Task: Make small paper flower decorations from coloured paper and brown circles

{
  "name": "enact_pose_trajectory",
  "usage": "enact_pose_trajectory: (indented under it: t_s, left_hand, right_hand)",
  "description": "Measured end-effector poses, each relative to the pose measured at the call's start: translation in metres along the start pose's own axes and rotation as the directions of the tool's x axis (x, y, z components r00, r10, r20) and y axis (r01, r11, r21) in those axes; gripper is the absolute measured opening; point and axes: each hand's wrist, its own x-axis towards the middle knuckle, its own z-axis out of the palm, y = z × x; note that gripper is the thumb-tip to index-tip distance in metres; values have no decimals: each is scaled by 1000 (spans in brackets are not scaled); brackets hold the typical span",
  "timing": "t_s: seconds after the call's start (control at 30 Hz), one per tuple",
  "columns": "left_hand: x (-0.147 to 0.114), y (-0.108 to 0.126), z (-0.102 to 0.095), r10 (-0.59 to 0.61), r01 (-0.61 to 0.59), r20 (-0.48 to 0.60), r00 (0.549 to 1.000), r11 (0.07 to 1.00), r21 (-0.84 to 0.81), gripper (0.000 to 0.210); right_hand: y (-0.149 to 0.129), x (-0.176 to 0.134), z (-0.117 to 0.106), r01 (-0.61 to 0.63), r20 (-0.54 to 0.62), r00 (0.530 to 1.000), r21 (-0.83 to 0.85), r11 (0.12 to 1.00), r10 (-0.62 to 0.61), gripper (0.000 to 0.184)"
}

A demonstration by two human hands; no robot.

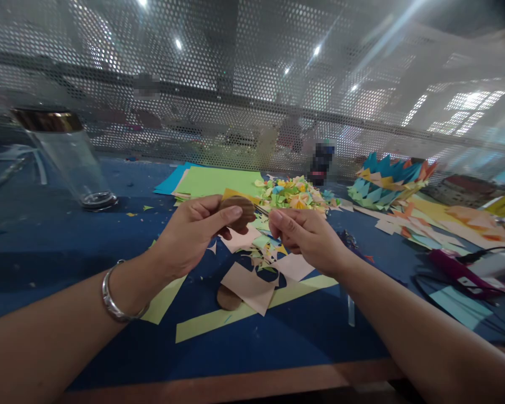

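Note:
My left hand (191,233) pinches a small brown paper disc (240,210) between thumb and fingers, held above the blue table (59,247). My right hand (305,235) is closed around a thin tool, likely scissors (261,210), whose tip meets the disc's right edge. Below the hands lie pale pink paper offcuts (252,283) with round holes cut out, another brown disc (228,297), and yellow-green paper strips (235,317). A silver bangle sits on my left wrist.
A clear glass jar (69,160) with a gold rim stands at the back left. Coloured paper sheets (216,182), a heap of folded scraps (294,193) and a spiky paper bowl (382,182) lie behind. A pink tool with cable (458,272) rests at right. A perforated metal screen backs the table.

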Motion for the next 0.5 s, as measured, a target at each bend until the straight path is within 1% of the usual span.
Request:
enact_pose_trajectory:
  t_s: [0.1, 0.2, 0.4, 0.5]
  left_hand:
    - [-2, -1, 1, -14, 11, 66, 998, 998, 54, 28]
    - [-2, -2, 2, 0, -5, 82, 997, 998, 60, 27]
    - [0, -2, 0, 17, -17, 6, 1000, 999, 31, 27]
    - [1, -2, -1, 31, -31, -11, 999, 999, 16, 26]
  right_hand:
    - [-1, -1, 0, -2, 13, 1000, 7, 1000, 1, 50]
    - [-1, -2, -1, -5, 18, 1000, 8, 1000, 5, 50]
    - [-1, -1, -3, -4, -2, 1000, 1, 1000, 4, 50]
    - [-1, -1, -3, -5, -8, 1000, 0, 1000, 5, 50]
